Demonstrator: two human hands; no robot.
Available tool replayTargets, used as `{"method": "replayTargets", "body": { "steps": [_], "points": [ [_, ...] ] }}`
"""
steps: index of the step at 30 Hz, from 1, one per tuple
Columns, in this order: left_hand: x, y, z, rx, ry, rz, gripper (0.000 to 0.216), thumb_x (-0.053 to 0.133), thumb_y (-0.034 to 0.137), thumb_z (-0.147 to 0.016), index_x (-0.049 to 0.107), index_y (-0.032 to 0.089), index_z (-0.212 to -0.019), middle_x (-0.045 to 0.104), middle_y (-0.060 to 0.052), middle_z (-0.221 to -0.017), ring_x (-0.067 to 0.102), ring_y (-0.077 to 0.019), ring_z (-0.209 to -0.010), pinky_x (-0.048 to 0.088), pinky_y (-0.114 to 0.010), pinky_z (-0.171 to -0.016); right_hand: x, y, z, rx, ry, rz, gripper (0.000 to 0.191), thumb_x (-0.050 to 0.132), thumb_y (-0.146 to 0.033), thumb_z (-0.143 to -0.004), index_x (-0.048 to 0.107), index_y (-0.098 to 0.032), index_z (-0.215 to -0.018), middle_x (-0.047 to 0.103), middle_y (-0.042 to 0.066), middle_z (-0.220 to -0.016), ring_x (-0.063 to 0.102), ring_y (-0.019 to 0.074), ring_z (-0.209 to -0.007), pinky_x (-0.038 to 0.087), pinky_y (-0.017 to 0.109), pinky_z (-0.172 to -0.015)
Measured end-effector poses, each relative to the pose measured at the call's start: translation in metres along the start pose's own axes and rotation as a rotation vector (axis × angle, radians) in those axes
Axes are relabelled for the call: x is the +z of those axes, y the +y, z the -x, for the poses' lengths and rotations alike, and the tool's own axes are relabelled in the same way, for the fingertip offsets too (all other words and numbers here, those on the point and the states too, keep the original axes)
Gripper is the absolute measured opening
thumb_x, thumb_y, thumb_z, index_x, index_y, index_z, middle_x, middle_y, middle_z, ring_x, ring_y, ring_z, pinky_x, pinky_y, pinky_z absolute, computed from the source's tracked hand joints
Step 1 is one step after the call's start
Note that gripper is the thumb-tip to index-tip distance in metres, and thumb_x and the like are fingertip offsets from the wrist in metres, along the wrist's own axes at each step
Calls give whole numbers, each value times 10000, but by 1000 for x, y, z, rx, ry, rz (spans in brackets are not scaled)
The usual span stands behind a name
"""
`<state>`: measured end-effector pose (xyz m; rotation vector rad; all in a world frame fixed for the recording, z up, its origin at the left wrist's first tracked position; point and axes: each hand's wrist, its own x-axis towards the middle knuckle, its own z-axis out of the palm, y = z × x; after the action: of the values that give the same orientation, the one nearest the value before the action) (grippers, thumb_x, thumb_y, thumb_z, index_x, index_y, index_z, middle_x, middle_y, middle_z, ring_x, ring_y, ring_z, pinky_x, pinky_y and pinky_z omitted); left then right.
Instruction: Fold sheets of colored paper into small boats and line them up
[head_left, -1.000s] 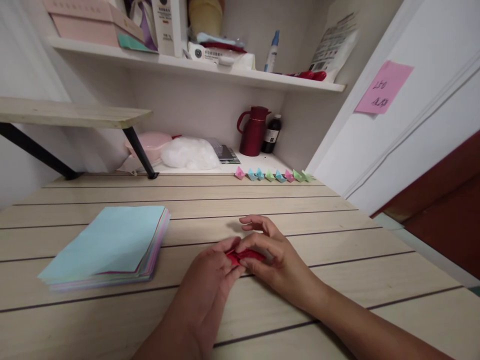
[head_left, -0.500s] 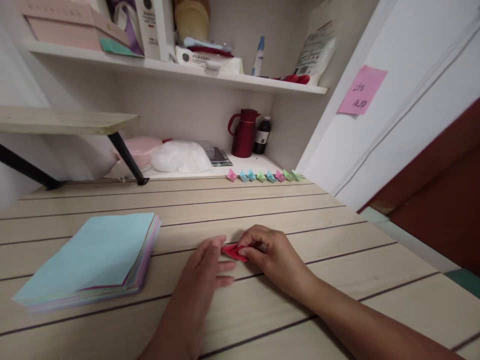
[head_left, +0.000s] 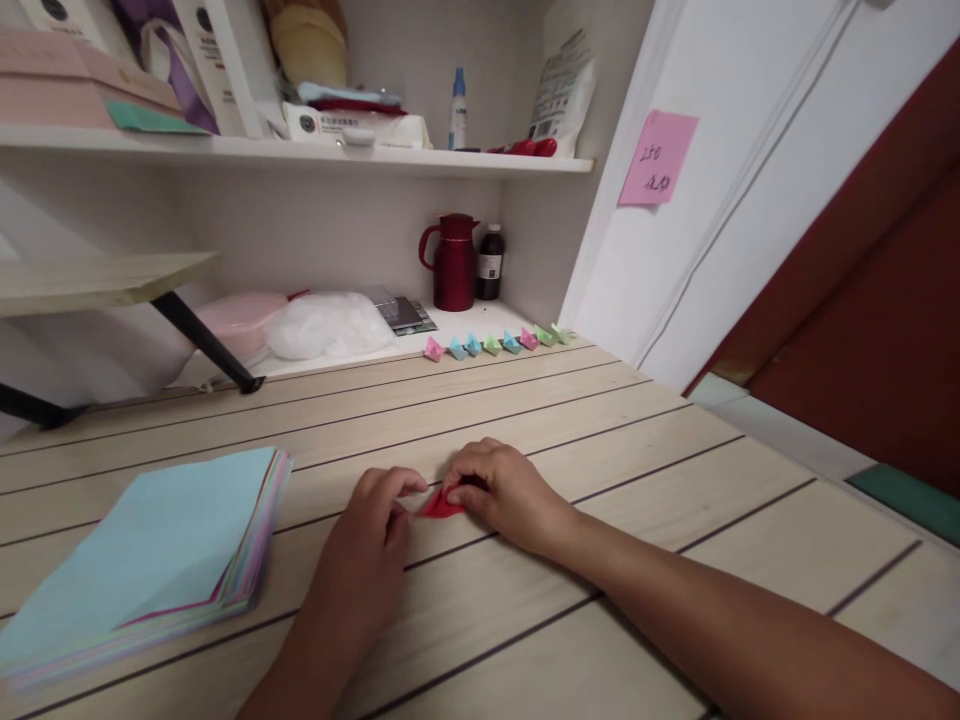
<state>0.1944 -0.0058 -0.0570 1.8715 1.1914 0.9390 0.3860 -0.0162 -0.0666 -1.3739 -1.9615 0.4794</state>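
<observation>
A small piece of folded red paper (head_left: 442, 503) lies low over the middle of the wooden table. My right hand (head_left: 502, 490) pinches its right side between thumb and fingers, and those fingertips cover part of the folds. At its left corner is my left hand (head_left: 371, 525), its index finger arched and a gap showing between that finger and the blurred digit below. Whether the left fingertips touch the paper I cannot tell. To the left lies a thick stack of coloured paper (head_left: 165, 540), a light blue sheet on top.
Several small folded paper boats (head_left: 491, 345) in pink, blue and green line the table's back edge. Behind them stand a red thermos jug (head_left: 454, 265) and a dark bottle (head_left: 490, 265). A small raised wooden shelf (head_left: 97, 282) with black legs stands at back left.
My left hand has gone from loosely spread fingers to a curled shape close to the red paper's left corner. My right hand keeps its pinch. The whole view has shifted.
</observation>
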Motion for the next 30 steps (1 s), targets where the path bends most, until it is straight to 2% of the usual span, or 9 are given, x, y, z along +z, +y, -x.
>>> {"method": "replayTargets", "body": {
  "steps": [7,11,19,22,25,30],
  "points": [
    [-4,-7,-5,117,-229,-232,206,461,197,-836,639,264,-916,628,-13,-971,569,-192,-877,423,-328,-789,0,4,-1,-12,-52,51,112,687,-124,-826,724,-229,-814,715,9,-913,591,188,-915,416,321,-862],
    [-2,-7,-4,106,-267,-268,174,470,209,-859,619,264,-930,623,8,-946,569,-161,-839,418,-305,-766,-1,1,-1,17,-69,61,100,698,-135,-822,726,-229,-804,711,10,-935,581,197,-935,408,328,-865],
    [1,-7,-6,144,-275,-380,170,425,189,-872,576,242,-815,588,16,-866,546,-154,-792,381,-296,-715,-3,-1,2,2,-112,58,152,707,-91,-775,716,-237,-817,685,-1,-971,555,199,-959,383,339,-884],
    [1,-8,-5,145,-264,-404,144,445,170,-841,560,249,-877,583,14,-913,542,-155,-793,384,-294,-706,-3,1,3,11,-119,36,203,701,-43,-737,700,-232,-811,675,-6,-990,551,193,-967,378,335,-885],
    [0,-10,-3,200,-279,-376,215,461,147,-808,550,262,-966,575,8,-989,549,-156,-827,400,-291,-720,-4,3,3,22,-131,16,229,708,-23,-711,696,-234,-798,673,-10,-987,548,189,-968,377,327,-879],
    [-2,-8,-4,249,-356,-376,156,451,168,-840,571,251,-896,570,2,-921,554,-161,-826,408,-295,-735,-6,3,3,7,-147,-16,207,722,-27,-707,686,-227,-748,682,-21,-974,550,180,-959,370,326,-888]
  ]
}}
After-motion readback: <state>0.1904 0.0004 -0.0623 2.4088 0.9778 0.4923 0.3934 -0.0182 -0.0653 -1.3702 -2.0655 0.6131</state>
